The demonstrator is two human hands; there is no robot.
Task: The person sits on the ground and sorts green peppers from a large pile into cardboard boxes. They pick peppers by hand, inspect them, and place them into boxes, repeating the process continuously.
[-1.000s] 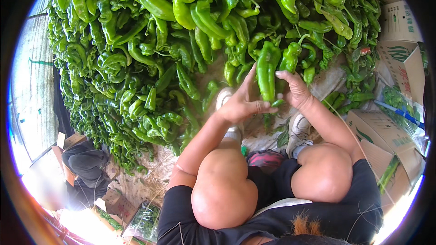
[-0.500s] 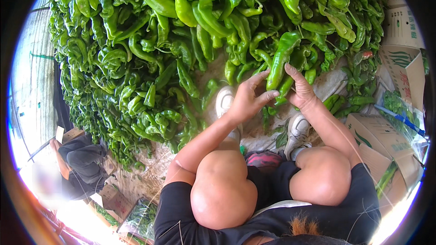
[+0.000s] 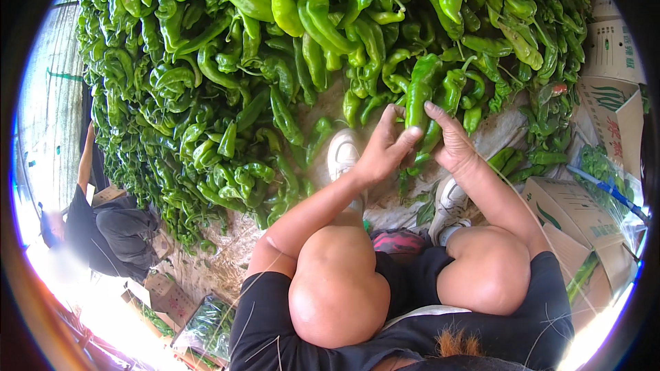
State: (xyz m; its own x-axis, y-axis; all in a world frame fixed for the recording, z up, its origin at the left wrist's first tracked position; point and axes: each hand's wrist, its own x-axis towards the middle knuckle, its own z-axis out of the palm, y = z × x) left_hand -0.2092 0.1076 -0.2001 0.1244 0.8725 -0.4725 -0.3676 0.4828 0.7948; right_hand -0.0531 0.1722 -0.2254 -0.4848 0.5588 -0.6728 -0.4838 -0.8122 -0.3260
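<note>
Between my hands a long glossy green pepper (image 3: 416,96) stands nearly upright, its lower end toward me. My left hand (image 3: 386,145) is closed on that lower end, thumb against it and fingers curled on its left side. My right hand (image 3: 454,143) is closed at the pepper's right side with the thumb on it; its other fingers are partly hidden. Just beyond my hands, another green pepper (image 3: 451,93) hangs close to the held one. A large heap of green peppers (image 3: 227,89) rises in front and to the left.
Cardboard boxes (image 3: 574,206) stand along the right, beside a clear bag of greens (image 3: 605,172). At the left crouches another person (image 3: 113,233), near an open carton (image 3: 168,299). My shoes (image 3: 342,153) rest on a dirty sheet (image 3: 237,247) below the heap.
The held pepper has turned more upright and come slightly toward me, and my hands have drawn closer together. At the left, the other person has shifted and now stretches an arm up toward the heap.
</note>
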